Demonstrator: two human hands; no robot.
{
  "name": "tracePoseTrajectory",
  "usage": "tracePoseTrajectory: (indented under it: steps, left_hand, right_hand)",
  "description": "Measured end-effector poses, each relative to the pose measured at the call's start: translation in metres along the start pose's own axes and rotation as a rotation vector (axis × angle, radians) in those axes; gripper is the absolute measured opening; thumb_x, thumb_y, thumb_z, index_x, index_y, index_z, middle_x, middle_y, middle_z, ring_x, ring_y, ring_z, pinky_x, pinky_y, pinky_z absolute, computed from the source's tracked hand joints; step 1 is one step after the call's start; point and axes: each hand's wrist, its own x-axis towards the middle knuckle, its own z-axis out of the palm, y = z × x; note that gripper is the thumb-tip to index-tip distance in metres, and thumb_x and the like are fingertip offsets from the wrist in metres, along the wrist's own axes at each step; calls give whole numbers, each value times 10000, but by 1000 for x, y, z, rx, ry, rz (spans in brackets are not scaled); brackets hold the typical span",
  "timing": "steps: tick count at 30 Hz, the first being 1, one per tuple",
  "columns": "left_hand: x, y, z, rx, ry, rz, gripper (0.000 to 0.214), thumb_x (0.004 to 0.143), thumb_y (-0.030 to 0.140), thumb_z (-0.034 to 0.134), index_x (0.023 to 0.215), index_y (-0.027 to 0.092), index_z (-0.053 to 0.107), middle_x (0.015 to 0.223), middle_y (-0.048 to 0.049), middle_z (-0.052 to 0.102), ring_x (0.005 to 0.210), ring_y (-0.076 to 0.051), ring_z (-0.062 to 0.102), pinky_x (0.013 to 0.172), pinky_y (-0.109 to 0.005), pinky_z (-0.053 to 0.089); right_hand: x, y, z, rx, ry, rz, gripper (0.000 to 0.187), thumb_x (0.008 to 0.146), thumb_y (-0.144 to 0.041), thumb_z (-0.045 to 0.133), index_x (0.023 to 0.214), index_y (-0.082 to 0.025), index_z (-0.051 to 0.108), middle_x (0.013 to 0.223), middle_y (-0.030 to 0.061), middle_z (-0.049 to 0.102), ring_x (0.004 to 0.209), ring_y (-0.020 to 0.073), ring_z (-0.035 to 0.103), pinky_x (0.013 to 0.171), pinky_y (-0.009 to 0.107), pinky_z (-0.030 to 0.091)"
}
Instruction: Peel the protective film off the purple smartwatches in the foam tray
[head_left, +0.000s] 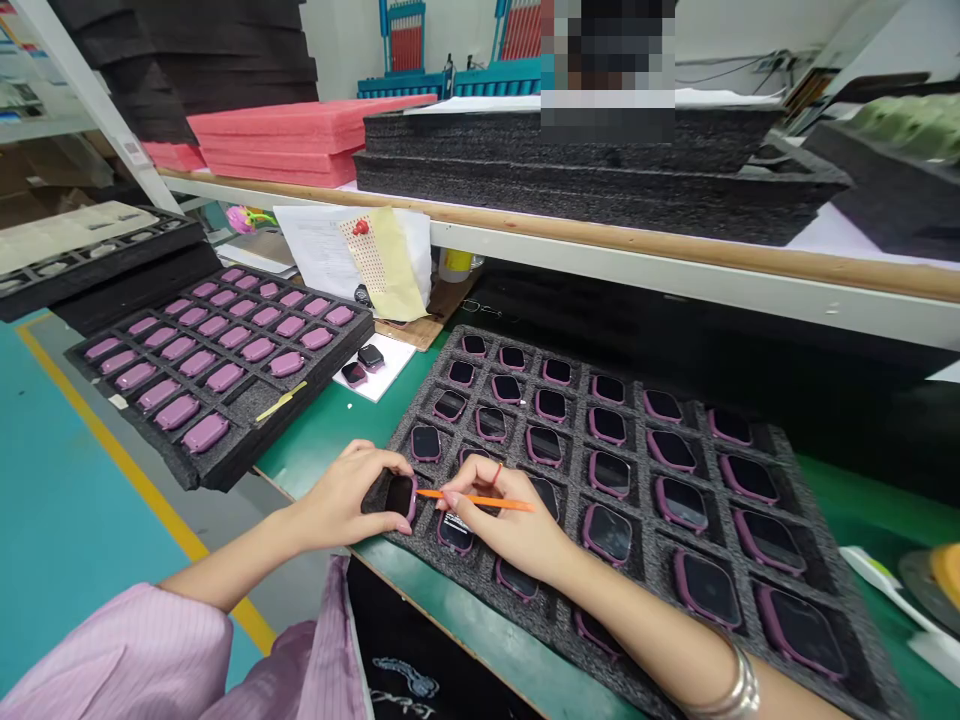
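Between the thumb and fingers of my left hand (346,497) is a purple-framed smartwatch (400,496), its dark screen facing up, at the near left corner of a black foam tray (566,395). My right hand (506,510) pinches a thin orange stick (491,501), and its tip meets the right edge of the watch, or nearly so. Rows of similar purple watches sit screen-up in the tray's compartments, such as one watch (609,532) right of my hand. Another watch (455,530), with small white text on its screen, lies partly under my right hand.
At left, a second foam tray (244,402) holds purple watch cases with a yellow strip on it. Two watches rest on white paper (390,362). A shelf edge (600,260) crosses above the bench, bearing black foam (480,155) and pink foam (277,140). A person stands behind.
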Motion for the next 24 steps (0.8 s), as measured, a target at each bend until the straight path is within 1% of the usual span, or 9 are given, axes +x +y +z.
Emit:
tracePoseTrajectory:
  steps: [6,11,14,17,19,21,22,24]
  left_hand:
    - [0,0,2,-18,-12,-13,451,837,561,694,1088,219,541,1032,-34,709,907,-201,654,935,-388,430]
    - [1,0,-2,-12,-45,-14,447,845,551,691,1096,211,544,1054,-39,700,933,-200,639,945,-386,410]
    - [6,8,-11,5,-107,-4,413,858,543,679,1088,217,573,1042,-33,696,968,-208,628,949,-379,403]
    - [14,23,-14,75,-136,53,402,865,555,664,1082,221,612,1114,-60,670,1075,-232,594,982,-385,379]
    - [20,32,-7,95,-145,151,387,878,556,646,1085,230,642,1179,-76,644,1124,-239,568,1001,-384,365]
    - [25,39,6,91,-174,265,378,895,559,619,1093,241,667,1193,-82,631,1119,-238,560,1004,-381,367]
    - [27,41,13,110,-178,303,403,892,580,608,1099,240,674,1184,-93,625,1103,-247,558,992,-390,376]
    - [29,43,24,179,-164,327,465,870,637,591,1087,237,688,1116,-109,614,1044,-265,555,941,-411,398]
  right_hand:
    - [0,2,-1,-66,-13,-34,97,827,-259,650,740,-226,623,773,29,761,712,182,711,696,309,547]
    - [-1,-1,-1,-99,-22,-43,121,844,-296,651,749,-221,654,783,30,760,725,185,706,733,323,544]
    - [-5,-8,-11,-99,-1,-24,178,843,-371,681,761,-214,672,801,44,764,737,195,712,729,331,557]
    - [-10,-14,-28,-75,81,5,277,832,-472,704,785,-203,659,807,63,761,764,201,722,748,337,578]
    - [-15,-15,-39,-55,148,27,325,822,-519,713,796,-202,644,807,69,757,774,196,723,756,330,585]
    - [-20,-12,-45,-29,196,46,361,809,-555,719,799,-204,634,802,70,756,749,185,719,736,319,593]
    - [-22,-9,-46,-14,208,54,383,798,-577,721,796,-205,631,791,70,756,721,179,714,715,316,597]
    - [-26,-4,-45,13,213,68,426,776,-619,722,782,-204,627,759,70,753,663,171,701,672,310,604]
